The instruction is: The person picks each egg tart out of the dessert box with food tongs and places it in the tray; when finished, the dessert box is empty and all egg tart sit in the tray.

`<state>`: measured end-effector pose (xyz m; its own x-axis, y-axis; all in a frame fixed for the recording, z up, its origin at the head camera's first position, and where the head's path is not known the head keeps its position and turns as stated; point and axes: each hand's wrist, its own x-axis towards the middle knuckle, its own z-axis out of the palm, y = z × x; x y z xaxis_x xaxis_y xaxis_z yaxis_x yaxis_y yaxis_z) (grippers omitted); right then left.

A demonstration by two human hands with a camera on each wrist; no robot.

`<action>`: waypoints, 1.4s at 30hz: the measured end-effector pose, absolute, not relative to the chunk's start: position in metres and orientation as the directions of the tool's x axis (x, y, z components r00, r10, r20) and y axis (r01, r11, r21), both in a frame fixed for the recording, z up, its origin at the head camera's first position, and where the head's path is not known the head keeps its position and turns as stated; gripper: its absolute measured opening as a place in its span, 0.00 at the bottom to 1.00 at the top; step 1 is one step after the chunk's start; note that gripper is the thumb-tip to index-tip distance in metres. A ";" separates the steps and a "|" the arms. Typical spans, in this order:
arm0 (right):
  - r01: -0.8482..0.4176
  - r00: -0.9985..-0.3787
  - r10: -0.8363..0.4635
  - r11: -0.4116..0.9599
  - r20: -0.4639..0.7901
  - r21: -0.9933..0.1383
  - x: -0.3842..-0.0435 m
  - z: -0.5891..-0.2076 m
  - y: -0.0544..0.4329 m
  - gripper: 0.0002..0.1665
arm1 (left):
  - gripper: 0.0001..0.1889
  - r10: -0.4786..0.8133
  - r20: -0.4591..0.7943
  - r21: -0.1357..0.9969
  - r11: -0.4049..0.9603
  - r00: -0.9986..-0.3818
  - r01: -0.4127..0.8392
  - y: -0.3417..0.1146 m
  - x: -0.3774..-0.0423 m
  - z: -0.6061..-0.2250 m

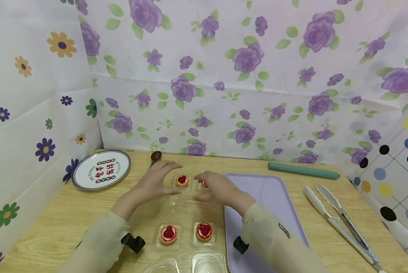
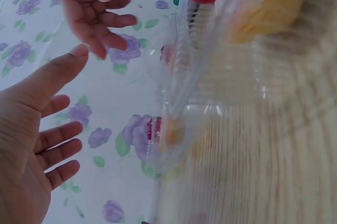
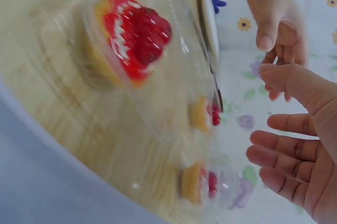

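My left hand (image 1: pixel 152 184) and right hand (image 1: pixel 219 187) hover over the table, fingers spread, palms facing each other, holding nothing. Between them at the back sits a berry-topped tart (image 1: pixel 182 181) in a clear plastic box. A second back tart (image 1: pixel 204 184) is partly covered by my right hand in the head view; in the right wrist view a clear domed lid (image 3: pixel 229 186) shows over one of the far tarts. Closer to me, a left tart (image 1: pixel 168 234) and a right tart (image 1: pixel 204 231) rest in clear boxes, whose raised lids (image 1: pixel 208 262) lie open toward me.
A lavender tray (image 1: pixel 258 220) lies right of the boxes, under my right forearm. Metal tongs (image 1: pixel 343 223) and a long teal box (image 1: pixel 302 170) are farther right. A white plate (image 1: pixel 103 170) and a dark spoon (image 1: pixel 156 156) lie at back left. Patterned cloth walls enclose the table.
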<state>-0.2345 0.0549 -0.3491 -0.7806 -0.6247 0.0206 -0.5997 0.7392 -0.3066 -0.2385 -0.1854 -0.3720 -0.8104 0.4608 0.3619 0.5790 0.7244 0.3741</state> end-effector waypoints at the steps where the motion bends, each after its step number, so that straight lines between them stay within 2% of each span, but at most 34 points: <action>1: -0.599 -0.783 -0.622 0.738 0.033 -0.312 -0.236 -0.348 0.056 0.36 | 0.39 0.457 0.362 0.386 0.719 -0.812 0.577 -0.183 -0.242 -0.373; 9: -0.587 -0.801 -0.593 0.753 0.080 -0.297 -0.246 -0.341 0.068 0.33 | 0.39 0.471 0.288 0.476 0.685 -0.834 0.552 -0.168 -0.265 -0.379; 18: -0.549 -0.825 -0.562 0.774 0.057 -0.315 -0.263 -0.346 0.072 0.33 | 0.42 0.543 0.152 0.566 0.638 -0.826 0.523 -0.161 -0.285 -0.388; 25: -0.495 -0.853 -0.521 0.825 -0.030 -0.273 -0.277 -0.356 0.069 0.37 | 0.42 0.543 0.101 0.550 0.668 -0.834 0.502 -0.153 -0.293 -0.398; 33: -0.486 -0.857 -0.511 0.846 -0.073 -0.222 -0.291 -0.374 0.067 0.43 | 0.43 0.527 0.032 0.543 0.704 -0.849 0.458 -0.142 -0.294 -0.400; 42: -0.529 -0.835 -0.544 0.836 -0.088 -0.146 -0.297 -0.376 0.063 0.45 | 0.42 0.540 0.011 0.429 0.758 -0.842 0.491 -0.136 -0.301 -0.405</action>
<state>-0.2972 0.0628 -0.3757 -0.8347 -0.5436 -0.0879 -0.5290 0.8360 -0.1460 -0.3011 -0.1364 -0.4054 -0.8418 0.5397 0.0107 0.4914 0.7579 0.4291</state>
